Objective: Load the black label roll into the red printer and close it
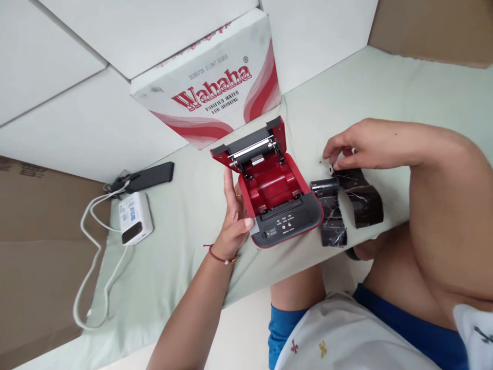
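My left hand (235, 218) grips a small red and black label printer (287, 221) from its left side, thumb on the near corner. The printer's lid (254, 146) is raised, showing a dark roller and a bare red paper bay (273, 185). To the right, my right hand (348, 146) has curled fingers, the thumb against a roll of glossy black paper (332, 170) with a pale core. Its unrolled strip (364, 200) trails toward me; the hand partly hides the roll. Beside it lies a second black roll (324, 186), its strip hanging down near the printer.
A white and red water carton (215, 87) stands behind the printer against white panels. At left, a white power bank (134, 218) with a looped white cable (79, 303) lies near a black phone-like slab (152, 176). Brown cardboard (42, 257) borders the left. Pale green cloth (181, 216) covers the surface.
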A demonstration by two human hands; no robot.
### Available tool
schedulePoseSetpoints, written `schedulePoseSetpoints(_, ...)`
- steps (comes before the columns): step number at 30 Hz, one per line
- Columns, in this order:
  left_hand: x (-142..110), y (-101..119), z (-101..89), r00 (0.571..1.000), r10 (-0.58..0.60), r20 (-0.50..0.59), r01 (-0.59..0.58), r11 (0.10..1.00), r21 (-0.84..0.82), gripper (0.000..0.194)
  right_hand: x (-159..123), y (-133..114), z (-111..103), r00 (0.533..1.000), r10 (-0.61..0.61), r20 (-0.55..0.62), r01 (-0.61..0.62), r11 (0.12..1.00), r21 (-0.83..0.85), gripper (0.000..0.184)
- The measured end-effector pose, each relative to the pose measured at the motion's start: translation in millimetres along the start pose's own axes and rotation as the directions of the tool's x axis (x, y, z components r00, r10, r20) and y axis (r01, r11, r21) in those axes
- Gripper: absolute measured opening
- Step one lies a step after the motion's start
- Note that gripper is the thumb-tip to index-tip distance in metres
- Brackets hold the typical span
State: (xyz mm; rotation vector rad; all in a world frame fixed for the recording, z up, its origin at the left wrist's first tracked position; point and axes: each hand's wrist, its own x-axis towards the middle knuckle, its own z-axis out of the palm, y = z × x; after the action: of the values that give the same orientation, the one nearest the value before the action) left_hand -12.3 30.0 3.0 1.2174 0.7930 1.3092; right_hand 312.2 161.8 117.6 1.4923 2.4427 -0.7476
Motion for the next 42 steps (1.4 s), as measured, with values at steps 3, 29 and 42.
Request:
schedulePoseSetpoints(3, -1, 3, 0.8, 1.0, -0.001, 0.005, 0.001, 1.0, -0.008, 0.122, 0, -22, 8, 0.989, -0.086, 0.121, 0.092, 0.995, -0.046, 0.04)
schedulePoseSetpoints(29, 0, 2, 2.1, 1.0, 0.008, -0.007, -0.008, 1.0, 0.015, 0.108, 3, -109, 17, 0.885, -0.457, -0.086, 0.462, 0.886, 0.035, 0.038)
schedulePoseSetpoints(42, -1, 2, 2.9, 1.0, -0.002, -0.029, 0.002, 1.0, -0.019, 0.11, 2, -112, 12, 0.894, -0.446, 0.054, 0.448, 0.892, -0.062, 0.025)
